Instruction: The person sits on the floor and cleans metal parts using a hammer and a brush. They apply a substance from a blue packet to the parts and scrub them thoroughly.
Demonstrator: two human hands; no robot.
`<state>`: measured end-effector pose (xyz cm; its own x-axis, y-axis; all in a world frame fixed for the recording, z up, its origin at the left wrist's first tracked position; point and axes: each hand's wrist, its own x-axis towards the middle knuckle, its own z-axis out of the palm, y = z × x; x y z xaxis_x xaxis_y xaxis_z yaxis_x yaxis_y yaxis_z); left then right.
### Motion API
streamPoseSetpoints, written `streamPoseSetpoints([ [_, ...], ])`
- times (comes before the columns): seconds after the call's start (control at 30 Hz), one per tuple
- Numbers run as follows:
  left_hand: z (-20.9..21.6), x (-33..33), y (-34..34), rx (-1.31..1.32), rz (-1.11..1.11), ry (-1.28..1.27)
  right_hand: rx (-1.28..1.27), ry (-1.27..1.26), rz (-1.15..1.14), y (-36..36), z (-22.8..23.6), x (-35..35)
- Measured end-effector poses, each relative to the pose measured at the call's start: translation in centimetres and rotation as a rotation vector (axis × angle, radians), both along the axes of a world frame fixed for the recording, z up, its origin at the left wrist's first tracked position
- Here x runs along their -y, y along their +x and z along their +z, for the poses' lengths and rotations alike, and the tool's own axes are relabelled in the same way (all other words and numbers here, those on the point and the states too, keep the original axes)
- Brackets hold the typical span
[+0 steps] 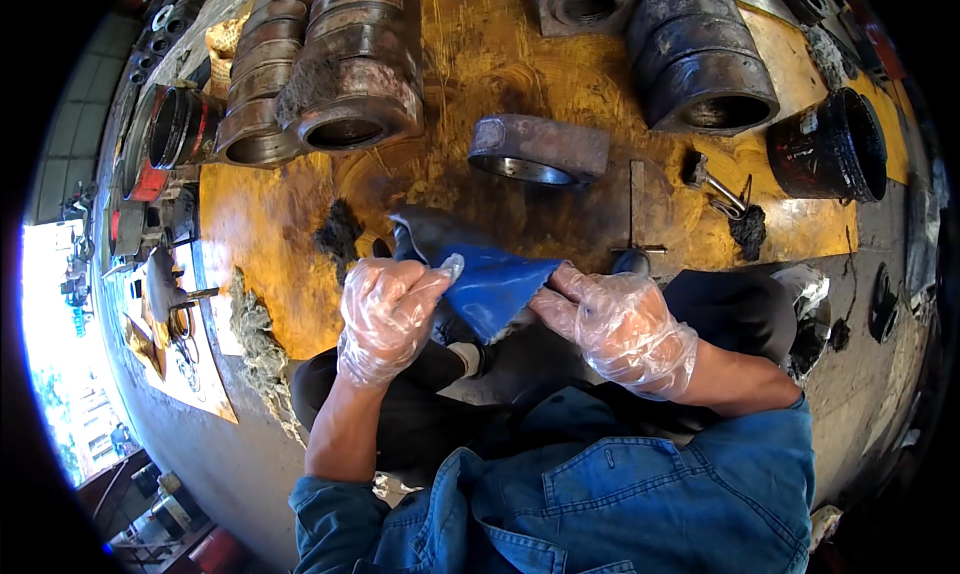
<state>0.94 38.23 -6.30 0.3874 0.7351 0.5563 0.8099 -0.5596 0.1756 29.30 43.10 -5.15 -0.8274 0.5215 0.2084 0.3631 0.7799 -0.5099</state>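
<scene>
Between my hands is a flexible blue sheet with a dark grey side, possibly abrasive cloth. My left hand, in a clear plastic glove, pinches its left part. The fingers of my right hand, gloved the same way, close on its right edge. Beyond the sheet a dark metal ring with a flat-sided outer face and a shiny bore rests on the stained yellow board. Neither hand touches the ring.
Rows of rusty metal rings line the far left, with more rings at far right. A black bucket stands right, near a metal hammer-like tool. A T-shaped tool and dark fibre wad lie closer.
</scene>
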Motion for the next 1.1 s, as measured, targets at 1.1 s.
streamPoseSetpoints([
  [1.1,-1.0,-0.2,5.1,-0.011,-0.257,-0.323,-0.142,-0.78,0.064,-1.3,-8.2,-1.0],
])
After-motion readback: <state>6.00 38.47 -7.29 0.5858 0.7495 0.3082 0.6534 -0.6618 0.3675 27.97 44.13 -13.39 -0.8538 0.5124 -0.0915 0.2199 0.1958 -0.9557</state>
